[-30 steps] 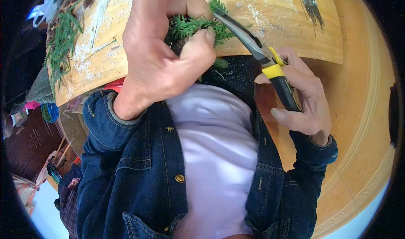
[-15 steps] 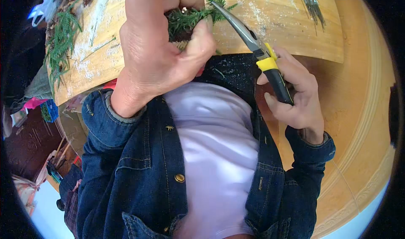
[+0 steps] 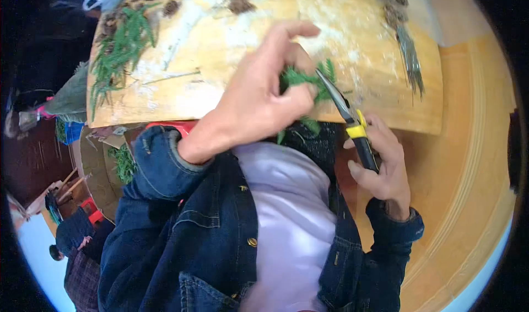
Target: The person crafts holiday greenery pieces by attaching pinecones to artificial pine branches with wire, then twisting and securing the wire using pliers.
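Pinching a sprig (image 3: 296,78) in left hand (image 3: 259,97), partly blocking it; gripping pliers (image 3: 357,132) in right hand (image 3: 388,160). Beyond left fingers, pine cones (image 3: 239,4); nearer, likely a carton (image 3: 96,171) with greenery (image 3: 124,164).

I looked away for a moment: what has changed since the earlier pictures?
The camera view has shifted: the board and pliers sit lower in it, and more cones show. Nothing was visibly let go or taken up: the left hand still holds the greenery, the right hand the pliers.
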`<action>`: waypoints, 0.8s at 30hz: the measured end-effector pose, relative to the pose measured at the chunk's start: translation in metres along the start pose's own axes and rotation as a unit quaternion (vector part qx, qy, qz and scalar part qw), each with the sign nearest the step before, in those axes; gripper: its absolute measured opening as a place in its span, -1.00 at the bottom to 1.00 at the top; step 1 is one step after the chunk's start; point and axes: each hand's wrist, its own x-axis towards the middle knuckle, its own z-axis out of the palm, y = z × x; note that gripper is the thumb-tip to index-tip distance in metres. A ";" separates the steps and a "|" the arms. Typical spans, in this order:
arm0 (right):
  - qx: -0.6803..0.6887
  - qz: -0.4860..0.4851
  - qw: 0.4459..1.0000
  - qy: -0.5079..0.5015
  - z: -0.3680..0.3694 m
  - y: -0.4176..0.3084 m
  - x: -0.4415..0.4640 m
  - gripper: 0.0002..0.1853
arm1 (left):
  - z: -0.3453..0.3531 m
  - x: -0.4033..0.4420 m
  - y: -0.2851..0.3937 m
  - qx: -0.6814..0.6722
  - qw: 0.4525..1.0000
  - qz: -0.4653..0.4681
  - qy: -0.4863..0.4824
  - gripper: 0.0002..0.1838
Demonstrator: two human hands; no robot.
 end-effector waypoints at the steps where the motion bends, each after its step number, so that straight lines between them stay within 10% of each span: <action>1: 0.020 0.012 1.000 0.005 -0.001 -0.002 0.001 -0.66 | -0.001 0.000 0.002 0.049 0.999 0.009 -0.015 -0.39; 10: -0.016 -0.033 0.999 -0.019 -0.006 -0.019 0.014 -0.71 | -0.028 -0.010 0.012 0.080 0.995 0.062 0.015 -0.41; 17: -0.148 0.069 0.985 0.050 -0.031 -0.021 0.023 -0.77 | -0.130 -0.040 0.015 0.066 0.966 -0.008 0.250 -0.64; 22: -0.291 0.015 0.950 0.112 -0.040 -0.002 0.038 -0.85 | -0.193 -0.059 -0.018 0.305 0.916 -0.028 0.259 -0.65; 24: -0.300 0.021 0.945 0.128 -0.038 -0.002 0.048 -0.81 | -0.204 -0.061 -0.020 0.588 0.763 0.073 0.258 -0.61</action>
